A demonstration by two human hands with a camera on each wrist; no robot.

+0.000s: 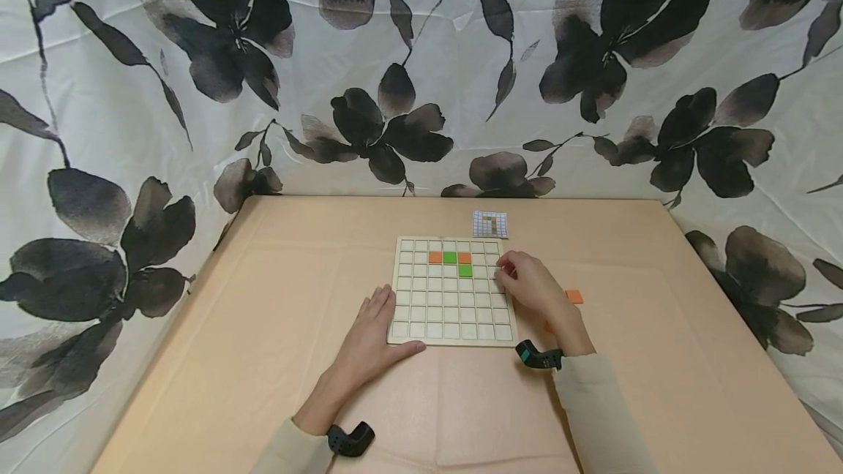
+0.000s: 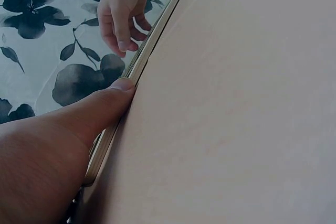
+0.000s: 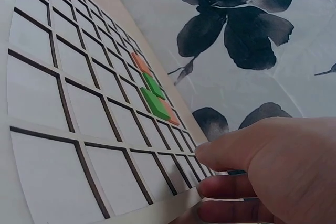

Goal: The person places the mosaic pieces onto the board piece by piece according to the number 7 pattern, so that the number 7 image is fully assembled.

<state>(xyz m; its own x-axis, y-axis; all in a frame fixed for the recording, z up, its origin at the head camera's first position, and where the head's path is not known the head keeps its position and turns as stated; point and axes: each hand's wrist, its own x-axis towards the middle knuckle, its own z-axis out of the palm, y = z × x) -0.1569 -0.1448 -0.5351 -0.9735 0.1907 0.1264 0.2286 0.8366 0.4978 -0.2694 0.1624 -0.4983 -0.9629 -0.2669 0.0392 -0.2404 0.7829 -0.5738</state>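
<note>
A pale board (image 1: 438, 337) with a grid of square cells lies on the table. Toward its far side sit two orange tiles (image 1: 435, 257) with a green tile (image 1: 450, 257) between them. A second green tile (image 1: 465, 270) is just nearer than the right-hand orange one. My left hand (image 1: 377, 328) rests along the board's left edge, fingers fairly straight, with the thumb (image 2: 118, 87) on the front edge. At the right edge, near the far corner, my right hand (image 1: 527, 280) hovers with loosely bent fingers. No tile shows between its thumb (image 3: 220, 145) and fingers.
Beyond the board lies a small card (image 1: 490, 224) printed with a grid. One loose orange tile (image 1: 574, 296) is right of my right wrist, and another (image 1: 548, 327) is partly hidden by it. Floral cloth (image 1: 369, 57) hangs behind the table (image 1: 290, 254).
</note>
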